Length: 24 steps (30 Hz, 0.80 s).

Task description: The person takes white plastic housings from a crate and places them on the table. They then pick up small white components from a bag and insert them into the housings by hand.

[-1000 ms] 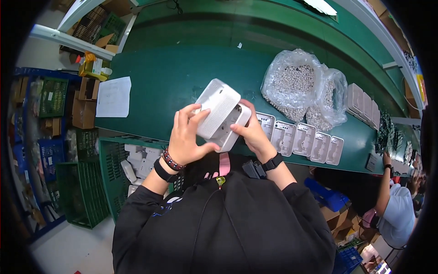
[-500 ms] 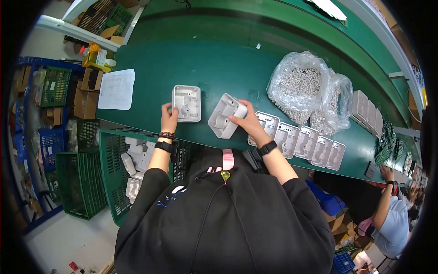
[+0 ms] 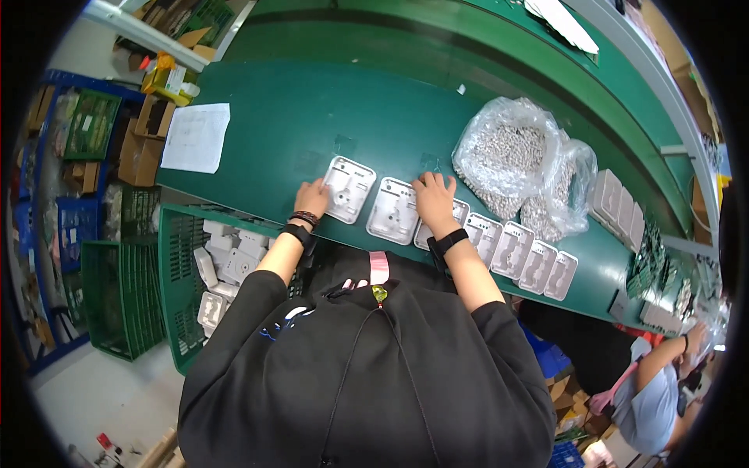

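Your two hands are apart: your left hand (image 3: 314,197) is at the left edge of one white case (image 3: 349,189), though you cannot tell from here whether it grips, and your right hand (image 3: 437,201) is spread, fingertips at the upper right corner of a second case (image 3: 392,212). Both cases lie on the green table (image 3: 273,117), side by side between your hands, open sides up. Five more cases (image 3: 485,239) run in a row to your right, the nearest partly hidden by your right hand and wrist. Past them sit two clear bags (image 3: 507,156) of small pale pieces. To your left are one paper sheet (image 3: 197,136) and, below the table edge, a green crate (image 3: 175,312) of white parts. One co-worker (image 3: 651,405) is at far right.
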Each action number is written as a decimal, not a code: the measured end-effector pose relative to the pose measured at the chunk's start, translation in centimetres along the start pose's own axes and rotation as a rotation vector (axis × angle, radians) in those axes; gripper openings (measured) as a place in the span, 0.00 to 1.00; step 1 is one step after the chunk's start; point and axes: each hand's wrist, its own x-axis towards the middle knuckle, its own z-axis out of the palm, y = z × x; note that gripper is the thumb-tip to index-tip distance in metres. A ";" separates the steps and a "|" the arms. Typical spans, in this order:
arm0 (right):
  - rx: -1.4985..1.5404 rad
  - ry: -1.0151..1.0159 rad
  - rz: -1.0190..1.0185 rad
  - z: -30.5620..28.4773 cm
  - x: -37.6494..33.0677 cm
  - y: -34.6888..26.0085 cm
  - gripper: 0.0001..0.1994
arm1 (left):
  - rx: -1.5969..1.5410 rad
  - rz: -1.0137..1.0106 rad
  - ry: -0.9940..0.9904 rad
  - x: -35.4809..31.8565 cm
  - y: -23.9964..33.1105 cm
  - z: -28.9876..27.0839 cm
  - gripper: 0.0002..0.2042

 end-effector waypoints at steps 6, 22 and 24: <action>-0.100 -0.031 0.065 -0.8 -0.4 -0.4 0.10 | -0.031 0.030 -0.013 -2.7 2.8 0.9 0.14; 0.238 -0.279 -0.669 -2.5 -2.3 -20.7 0.17 | -0.246 -0.606 0.371 -31.4 -16.6 -11.1 0.07; 0.406 -0.324 -0.977 -1.7 -3.0 -25.3 0.15 | -0.119 -0.818 0.142 -36.1 -24.4 -7.9 0.09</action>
